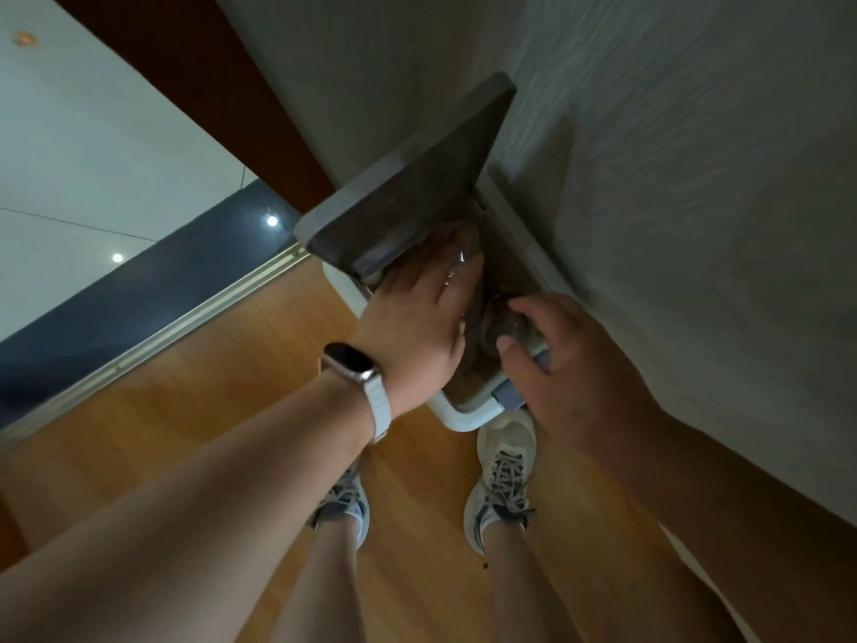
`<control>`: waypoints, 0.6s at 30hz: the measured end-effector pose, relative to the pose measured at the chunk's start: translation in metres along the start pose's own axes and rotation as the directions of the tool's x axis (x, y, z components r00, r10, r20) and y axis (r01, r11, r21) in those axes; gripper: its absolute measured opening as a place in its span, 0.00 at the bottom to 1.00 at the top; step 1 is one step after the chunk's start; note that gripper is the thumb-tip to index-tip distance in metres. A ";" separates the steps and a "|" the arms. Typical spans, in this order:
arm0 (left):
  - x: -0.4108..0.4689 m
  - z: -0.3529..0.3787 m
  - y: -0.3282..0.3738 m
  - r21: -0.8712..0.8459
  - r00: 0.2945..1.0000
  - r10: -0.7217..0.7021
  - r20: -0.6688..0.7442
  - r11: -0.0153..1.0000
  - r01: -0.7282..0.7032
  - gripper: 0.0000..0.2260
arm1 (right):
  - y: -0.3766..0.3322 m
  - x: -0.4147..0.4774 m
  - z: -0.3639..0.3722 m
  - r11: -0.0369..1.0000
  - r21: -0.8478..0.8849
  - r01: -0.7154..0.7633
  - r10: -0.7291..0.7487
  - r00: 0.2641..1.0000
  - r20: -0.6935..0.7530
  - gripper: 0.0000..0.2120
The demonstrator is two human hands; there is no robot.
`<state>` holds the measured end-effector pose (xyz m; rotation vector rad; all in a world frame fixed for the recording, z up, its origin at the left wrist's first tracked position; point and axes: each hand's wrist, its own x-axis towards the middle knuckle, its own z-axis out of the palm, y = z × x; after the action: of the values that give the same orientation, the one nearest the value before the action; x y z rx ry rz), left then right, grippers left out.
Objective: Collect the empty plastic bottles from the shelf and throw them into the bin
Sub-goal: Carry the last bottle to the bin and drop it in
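Note:
A white pedal bin (457, 417) stands against the wall with its grey lid (408, 192) raised. My left hand (417, 308), with a watch on its wrist, reaches palm down into the bin's mouth. Its fingers lie over a clear plastic bottle (457, 271), of which only glints show. My right hand (570, 364) hovers over the bin's near right corner. Its fingers curl around a second clear plastic bottle (503, 324), whose end points into the bin. The inside of the bin is dark.
A textured grey wall (672, 178) runs along the right, close behind the bin. My right shoe (505, 461) rests at the bin's grey pedal (510, 394), and my left shoe (345, 503) is on the wooden floor (208, 387). A metal threshold strip (185, 317) and tiled floor lie to the left.

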<state>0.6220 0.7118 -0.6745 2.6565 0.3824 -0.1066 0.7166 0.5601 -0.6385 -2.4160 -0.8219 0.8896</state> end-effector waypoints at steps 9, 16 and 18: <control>-0.064 -0.109 0.012 0.042 0.932 0.102 -0.348 0.995 -0.094 0.21 | -0.083 0.004 -0.065 0.965 -0.069 0.253 -0.261 0.921 -0.290 0.24; -0.027 -0.136 -0.003 -0.115 0.960 -0.273 -0.068 0.958 0.264 0.29 | -0.115 0.042 -0.078 0.860 -0.335 0.384 -0.453 0.878 -0.156 0.26; -0.028 -0.127 -0.004 -0.141 0.978 -0.206 -0.037 0.970 0.199 0.26 | -0.108 0.043 -0.075 0.848 -0.361 0.387 -0.454 0.883 -0.119 0.24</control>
<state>0.5953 0.7643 -0.5590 2.4829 0.6548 -0.0728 0.7540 0.6533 -0.5431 -2.3870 -1.4456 0.3489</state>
